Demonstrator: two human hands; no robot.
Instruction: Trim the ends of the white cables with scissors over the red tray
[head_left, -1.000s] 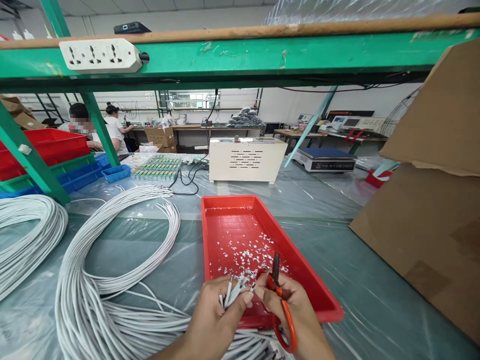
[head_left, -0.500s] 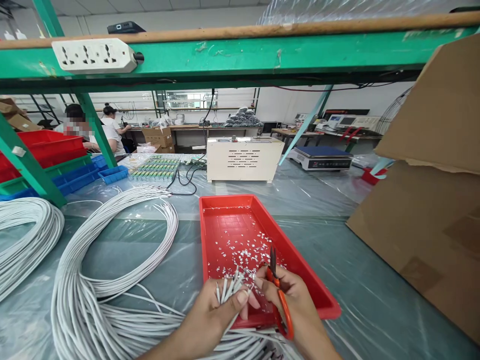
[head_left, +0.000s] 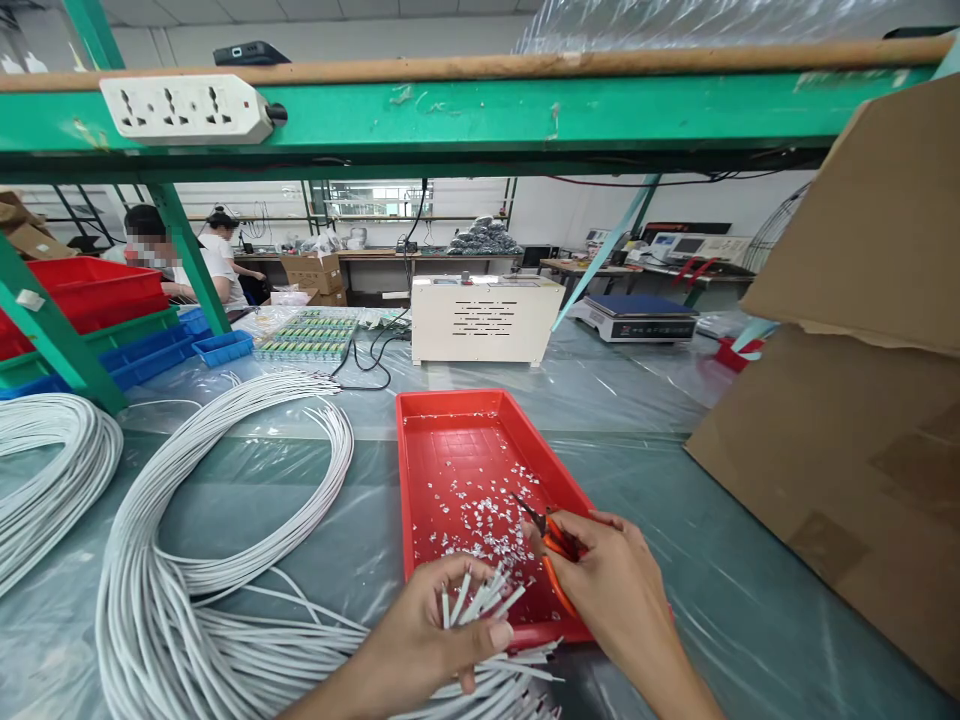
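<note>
My left hand is closed round a small bunch of white cable ends, which point up between thumb and fingers. In my right hand is a pair of scissors with orange handles, its dark blades pointing up and left over a red tray. The blade tips are apart from the cable ends. Small white scraps lie scattered across the tray's floor. A large coil of white cable lies to the left, and its loose ends run below my left hand.
A second cable coil lies at far left. Behind the tray stand a cream metal box and a weighing scale. A cardboard box borders the right side. A green shelf beam crosses above. Two people sit in the background.
My right hand has moved right, away from the cable ends, and the scissors have swung from upright to pointing left. My left hand still holds the bunch, its ends more spread.
</note>
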